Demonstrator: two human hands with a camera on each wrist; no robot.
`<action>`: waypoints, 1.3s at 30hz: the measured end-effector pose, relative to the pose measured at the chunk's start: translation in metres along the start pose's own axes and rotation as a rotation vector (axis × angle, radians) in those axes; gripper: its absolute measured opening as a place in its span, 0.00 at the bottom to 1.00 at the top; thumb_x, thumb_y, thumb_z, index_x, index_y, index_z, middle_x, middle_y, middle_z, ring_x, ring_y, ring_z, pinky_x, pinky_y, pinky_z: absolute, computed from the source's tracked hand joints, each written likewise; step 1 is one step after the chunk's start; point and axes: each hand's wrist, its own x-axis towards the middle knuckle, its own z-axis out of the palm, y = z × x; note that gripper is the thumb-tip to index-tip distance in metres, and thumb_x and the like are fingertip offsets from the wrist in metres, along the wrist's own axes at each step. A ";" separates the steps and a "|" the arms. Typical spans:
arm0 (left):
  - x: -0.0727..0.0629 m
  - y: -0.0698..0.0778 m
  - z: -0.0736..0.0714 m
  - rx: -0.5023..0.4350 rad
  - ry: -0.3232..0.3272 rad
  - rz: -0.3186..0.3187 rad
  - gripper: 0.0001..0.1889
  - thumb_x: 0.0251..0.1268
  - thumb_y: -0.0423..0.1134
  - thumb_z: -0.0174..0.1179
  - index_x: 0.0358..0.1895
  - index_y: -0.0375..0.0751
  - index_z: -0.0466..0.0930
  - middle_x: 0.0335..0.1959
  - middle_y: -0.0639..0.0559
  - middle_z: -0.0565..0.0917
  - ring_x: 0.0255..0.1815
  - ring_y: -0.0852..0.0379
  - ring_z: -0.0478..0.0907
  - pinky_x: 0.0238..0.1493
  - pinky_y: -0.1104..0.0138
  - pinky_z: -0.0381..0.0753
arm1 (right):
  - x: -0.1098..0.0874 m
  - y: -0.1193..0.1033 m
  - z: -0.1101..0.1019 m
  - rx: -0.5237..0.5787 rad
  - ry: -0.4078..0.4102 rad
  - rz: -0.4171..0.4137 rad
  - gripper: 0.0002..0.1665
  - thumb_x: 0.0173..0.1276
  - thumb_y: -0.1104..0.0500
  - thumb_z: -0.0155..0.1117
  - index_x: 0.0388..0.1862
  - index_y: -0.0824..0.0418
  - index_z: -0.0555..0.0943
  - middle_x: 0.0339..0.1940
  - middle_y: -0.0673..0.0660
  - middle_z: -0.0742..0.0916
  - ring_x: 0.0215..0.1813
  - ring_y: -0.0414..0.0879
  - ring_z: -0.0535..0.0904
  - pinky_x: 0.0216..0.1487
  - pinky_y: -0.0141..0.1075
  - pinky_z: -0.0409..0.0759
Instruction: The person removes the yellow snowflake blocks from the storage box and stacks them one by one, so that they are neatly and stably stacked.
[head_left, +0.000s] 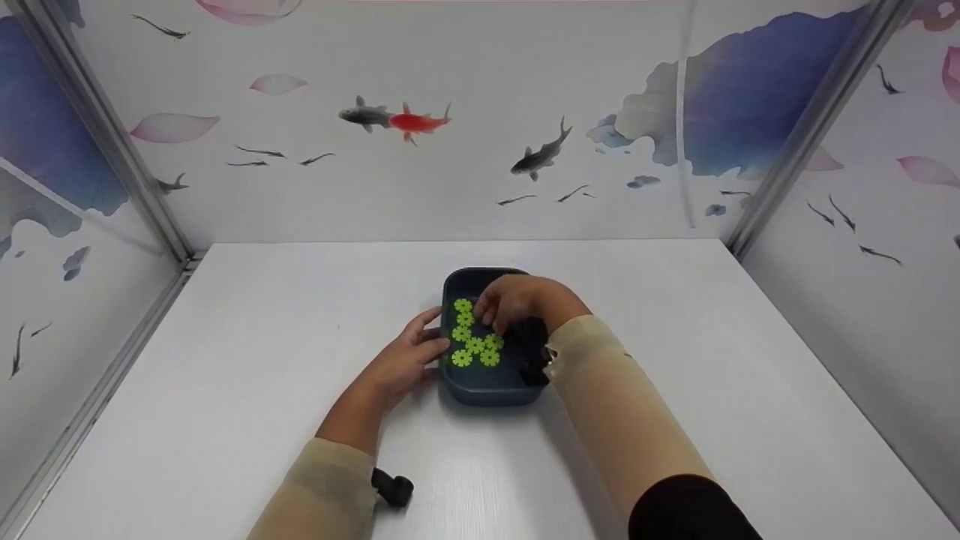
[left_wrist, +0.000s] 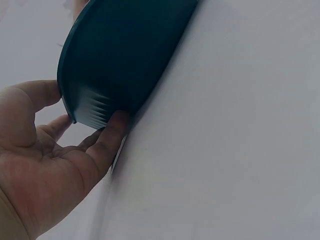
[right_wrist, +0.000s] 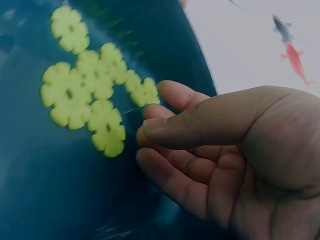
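Observation:
A dark blue-green plastic tub point(head_left: 487, 394) holds several flat lime-green notched discs point(head_left: 462, 358), the flower-shaped interlocking kind, lying on its floor. My left hand point(head_left: 401, 360) touches the outside of the tub's left wall; the left wrist view shows its fingers point(left_wrist: 117, 125) spread along the ribbed end and lower edge. Inside the tub, my right hand point(head_left: 517, 300) hovers just right of the discs. From the right wrist view, its fingers are loosely bent with the thumb point(right_wrist: 195, 125) close to the fingertips, and nothing shows between them. The right forearm hides part of the tub's right side.
The tub stands on a white table point(head_left: 300, 300), bordered by a white back wall point(head_left: 450, 195) and side walls printed with fish and petals. Metal posts point(head_left: 810, 127) mark the corners. A black wrist camera point(head_left: 394, 489) juts from the left sleeve.

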 end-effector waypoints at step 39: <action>-0.001 0.000 0.000 0.007 -0.004 0.013 0.37 0.82 0.42 0.57 0.87 0.62 0.54 0.84 0.41 0.64 0.83 0.40 0.69 0.81 0.45 0.72 | 0.009 0.003 0.012 -0.106 0.166 -0.051 0.21 0.66 0.63 0.77 0.54 0.43 0.90 0.51 0.51 0.87 0.53 0.48 0.82 0.60 0.44 0.83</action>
